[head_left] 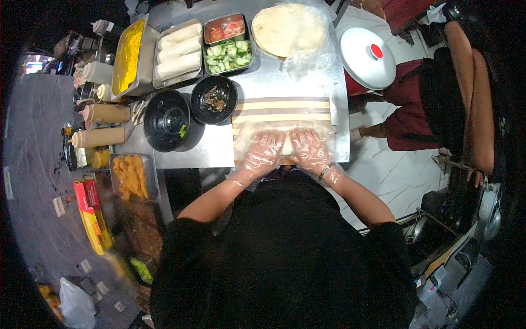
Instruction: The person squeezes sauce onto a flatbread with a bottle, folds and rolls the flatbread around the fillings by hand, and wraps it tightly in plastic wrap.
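Observation:
My left hand [267, 146] and my right hand [308, 143], both in clear plastic gloves, lie side by side with fingers curled over a rolled flatbread wrap [287, 143]. The wrap lies crosswise on a striped wooden board [285, 105] at the table's near edge. My fingers hide much of it, and its filling does not show. Beyond the board is a stack of round flatbreads [287, 27], partly covered by a plastic bag [309, 60]. Several rolled wraps [179, 52] lie in a metal tray at the back left.
Left of the board stand a black bowl with dark food bits [227, 116] and a larger black bowl [159, 120]. Metal pans hold cut cucumber [227, 55], tomato [224, 28] and yellow food [130, 55]. Sauce bottles [101, 137] and fried pieces [130, 176] are farther left. Another person [433, 104] stands at right.

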{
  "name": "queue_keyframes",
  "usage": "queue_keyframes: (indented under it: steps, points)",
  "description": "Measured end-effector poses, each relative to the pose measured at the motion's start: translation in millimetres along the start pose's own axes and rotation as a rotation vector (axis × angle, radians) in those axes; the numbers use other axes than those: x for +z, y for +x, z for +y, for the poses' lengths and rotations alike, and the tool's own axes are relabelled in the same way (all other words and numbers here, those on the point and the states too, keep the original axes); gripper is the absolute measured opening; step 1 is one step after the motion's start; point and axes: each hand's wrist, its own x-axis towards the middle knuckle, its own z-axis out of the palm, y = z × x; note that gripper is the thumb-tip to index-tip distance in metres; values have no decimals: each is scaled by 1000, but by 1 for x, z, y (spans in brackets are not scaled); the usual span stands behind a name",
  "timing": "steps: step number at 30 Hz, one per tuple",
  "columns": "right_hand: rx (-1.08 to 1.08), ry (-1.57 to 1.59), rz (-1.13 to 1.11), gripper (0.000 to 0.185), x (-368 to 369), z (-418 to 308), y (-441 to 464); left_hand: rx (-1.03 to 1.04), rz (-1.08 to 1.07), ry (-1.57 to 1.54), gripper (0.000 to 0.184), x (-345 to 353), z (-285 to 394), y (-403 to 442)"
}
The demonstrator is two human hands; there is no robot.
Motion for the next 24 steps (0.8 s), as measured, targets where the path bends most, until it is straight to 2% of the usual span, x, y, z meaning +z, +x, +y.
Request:
queue_keyframes:
  steps: [2,7,9,14,16,19,21,24]
  points:
    - [-19,-16,7,69,3,5,-4,-14,-3,24,67,-2,-2,-4]
    - [104,-33,-88,76,3,13,-10,-42,13,97,73,-6,-6,-10]
    - [134,4,-106,77,-7,15,-10,8,118,83,69,-9,-9,-13]
    - [141,55,-108,81,-3,27,-17,-9,101,86,74,-8,-21,-21]
    - [186,30,-217,81,-13,28,-15,-15,94,117,77,-10,-24,-24]
    - [164,18,-182,82,-5,36,-22,-46,47,86,80,-12,-26,-23]
    - [179,-5,-213,81,-9,36,-21,-28,96,98,85,-29,-13,-22]
    - [194,-13,-242,82,-4,34,-24,82,118,99,84,-6,9,-5]
